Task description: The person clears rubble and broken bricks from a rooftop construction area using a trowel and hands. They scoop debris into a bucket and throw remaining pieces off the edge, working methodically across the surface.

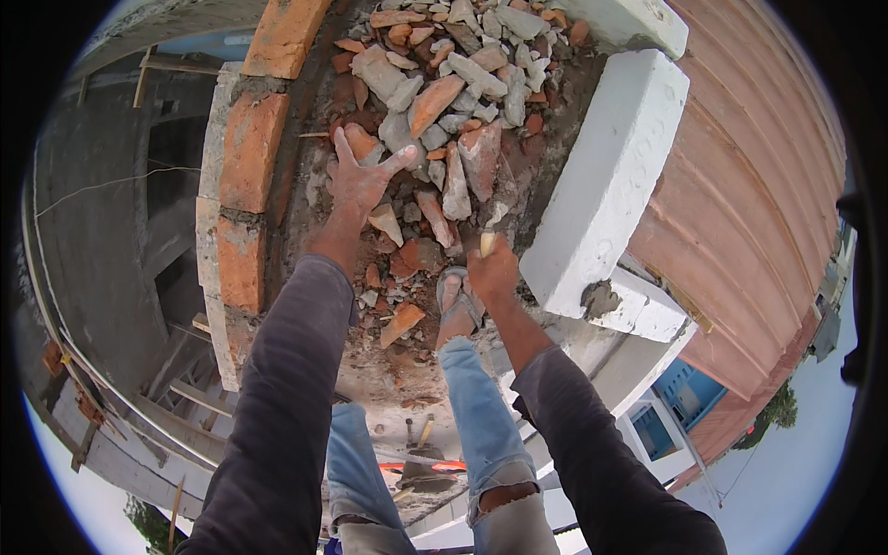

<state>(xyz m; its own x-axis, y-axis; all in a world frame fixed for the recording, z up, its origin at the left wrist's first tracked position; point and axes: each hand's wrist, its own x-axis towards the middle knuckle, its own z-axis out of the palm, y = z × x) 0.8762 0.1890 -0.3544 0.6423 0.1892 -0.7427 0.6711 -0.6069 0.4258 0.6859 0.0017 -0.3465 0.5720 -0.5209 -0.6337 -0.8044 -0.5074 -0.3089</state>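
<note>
My left hand (359, 178) is stretched out with its fingers spread, resting on a heap of broken brick and mortar rubble (444, 102). An orange brick fragment (362, 143) lies just under its fingertips, and the hand grips nothing. My right hand (493, 270) is closed round the pale wooden handle (487, 242) of a tool. The tool's metal end (499, 209) pokes into the rubble, and I cannot make out its shape. My sandalled foot (457, 305) stands on the debris next to the right hand.
A wall of orange bricks (248, 153) borders the rubble on the left, with a drop to a building site beyond it. A white concrete block (610, 176) lies on the right beside a corrugated reddish roof (749, 194). Some tools (421, 462) lie on a ledge below my legs.
</note>
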